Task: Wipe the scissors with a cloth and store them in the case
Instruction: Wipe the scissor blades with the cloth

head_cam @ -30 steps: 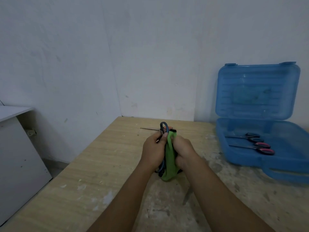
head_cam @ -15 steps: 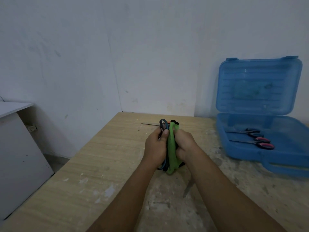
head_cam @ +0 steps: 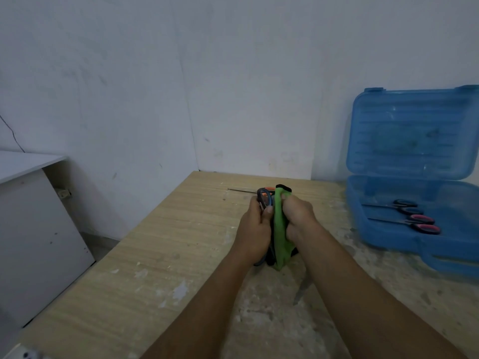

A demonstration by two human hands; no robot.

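My left hand [head_cam: 255,230] grips a pair of scissors [head_cam: 265,199] by their dark handle loops, which stick up above my fingers. My right hand [head_cam: 298,216] is closed around a green cloth [head_cam: 281,237] pressed against the scissors; the blades are hidden inside the cloth. Both hands hover just above the wooden table [head_cam: 168,242], touching each other. At the right stands an open blue plastic case [head_cam: 414,182] with its lid upright. Two scissors lie in its base, one with black handles [head_cam: 403,206] and one with pink-lined handles [head_cam: 421,223].
Another pair of scissors [head_cam: 243,190] lies on the table behind my hands, its thin blade pointing left and its handles hidden. A white cabinet [head_cam: 33,229] stands left of the table. White walls close off the back. The table's left edge drops to the floor.
My hands with the scissors and cloth stay together and have shifted slightly away from me. The camera has tilted a little, so the case sits higher in view.
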